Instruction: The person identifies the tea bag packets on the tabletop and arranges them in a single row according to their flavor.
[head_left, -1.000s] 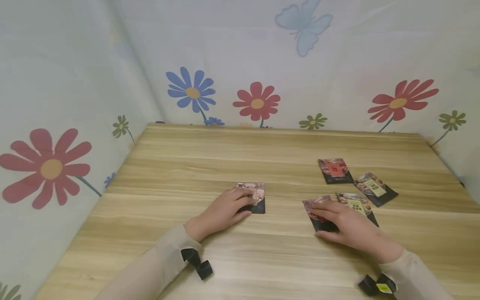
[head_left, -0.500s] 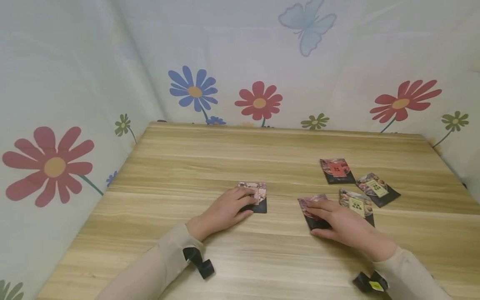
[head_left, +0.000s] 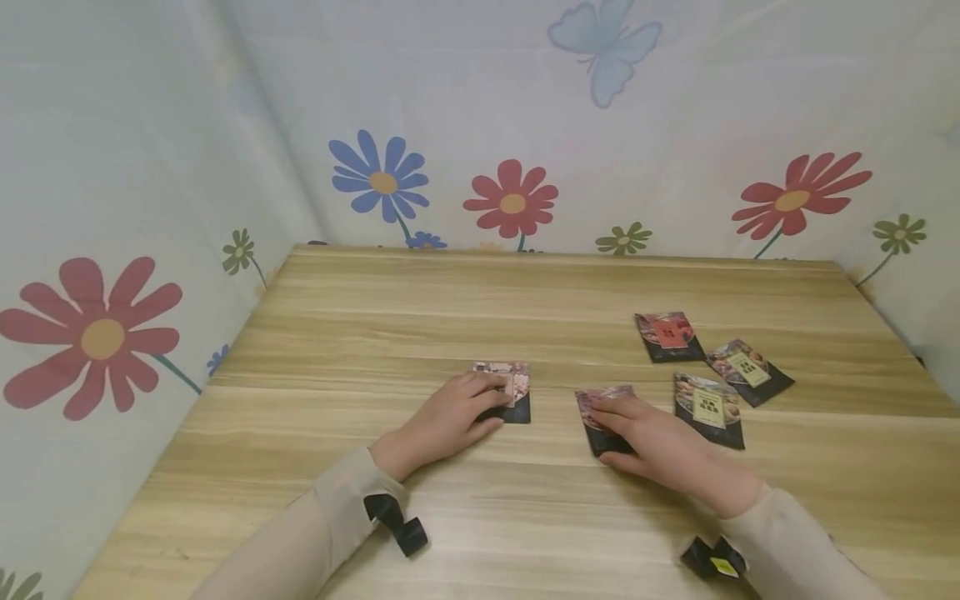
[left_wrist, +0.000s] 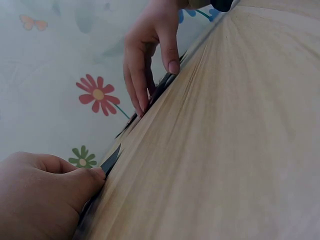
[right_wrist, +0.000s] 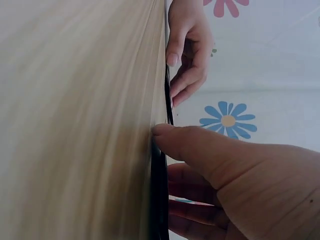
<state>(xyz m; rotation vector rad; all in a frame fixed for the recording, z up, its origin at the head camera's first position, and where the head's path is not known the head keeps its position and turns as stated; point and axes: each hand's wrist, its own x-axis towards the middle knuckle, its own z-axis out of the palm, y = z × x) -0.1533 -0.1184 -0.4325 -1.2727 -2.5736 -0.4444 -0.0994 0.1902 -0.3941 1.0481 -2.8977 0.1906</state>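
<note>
Flat on the wooden table lies a black packet with a pink food picture (head_left: 519, 412), and my left hand (head_left: 448, 421) rests on its left part. In the left wrist view the thumb (left_wrist: 94, 175) touches the packet's raised dark corner (left_wrist: 111, 161). My right hand (head_left: 667, 446) lies over another packet, black with a purplish picture (head_left: 588, 408); fingertips press its top while the thumb is at its near edge. The right wrist view shows that packet edge-on as a dark strip (right_wrist: 159, 195) under the thumb (right_wrist: 172, 137). Both hands partly hide their packets.
Right of the right hand are a packet with a pale yellow label (head_left: 708, 412), another yellow-labelled packet (head_left: 750, 373) and a red-labelled packet (head_left: 670, 337). The table (head_left: 420, 308) meets a flower-printed curtain (head_left: 675, 125) at the back and left.
My right hand has slid its packet leftward, toward the left hand's packet. The yellow-labelled packet beside it has shifted slightly and is now fully uncovered. The left hand stays on its packet.
</note>
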